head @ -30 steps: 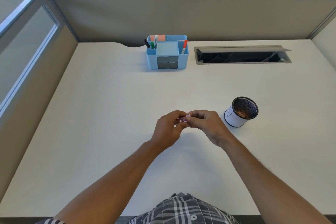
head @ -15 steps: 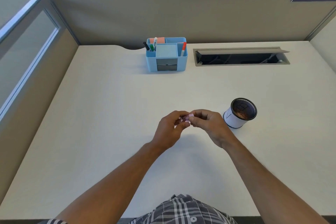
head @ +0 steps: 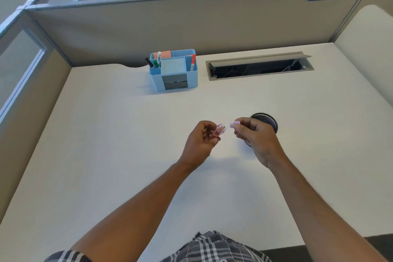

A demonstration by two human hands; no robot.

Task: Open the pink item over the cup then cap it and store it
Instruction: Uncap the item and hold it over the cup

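Cap [head: 234, 124] pinched in right hand [head: 256, 137], pink body [head: 220, 130] in left hand [head: 201, 141], beside the cup [head: 268, 121]; contents could miss it.

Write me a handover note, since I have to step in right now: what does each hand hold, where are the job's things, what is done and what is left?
Left hand: holds the pink item's body, open end toward the right.
Right hand: pinches the pink cap, apart from the body.
Cup: on the desk behind the right hand, partly hidden.
Blue organizer: at the back of the desk.
Done: cap is off, though the hands are beside the cup, not over it.
Left: bring it over the cup, recap, store it, probably in the organizer.
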